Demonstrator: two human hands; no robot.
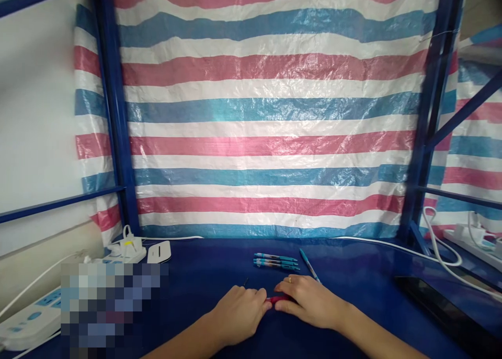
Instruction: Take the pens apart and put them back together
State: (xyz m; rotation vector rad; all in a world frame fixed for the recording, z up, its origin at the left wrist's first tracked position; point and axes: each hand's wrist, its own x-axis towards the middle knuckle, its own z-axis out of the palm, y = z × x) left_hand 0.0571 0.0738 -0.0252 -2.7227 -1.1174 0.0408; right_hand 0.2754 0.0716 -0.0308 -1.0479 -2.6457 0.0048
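Observation:
My left hand [242, 311] is closed, its thumb and fingers pinching one end of a pinkish-red pen [277, 299]. My right hand [309, 300], with a ring on one finger, has its thumb and fingers closed around the other end. Most of the pen is hidden by both hands. A thin dark tip [246, 282] shows just behind my left knuckles; I cannot make out what it belongs to. Beyond the hands, several blue pens [276, 262] lie side by side. Another blue pen [309, 264] lies slanted, its near end by my right hand.
White power strips with plugs [129, 248] stand at the left, beside a small white box [159, 252]. A blurred-out patch [110, 309] covers the near left. At the right lie a long black object [443, 309] and a white cable [392, 245]. Striped sheeting [270, 145] hangs behind the blue table.

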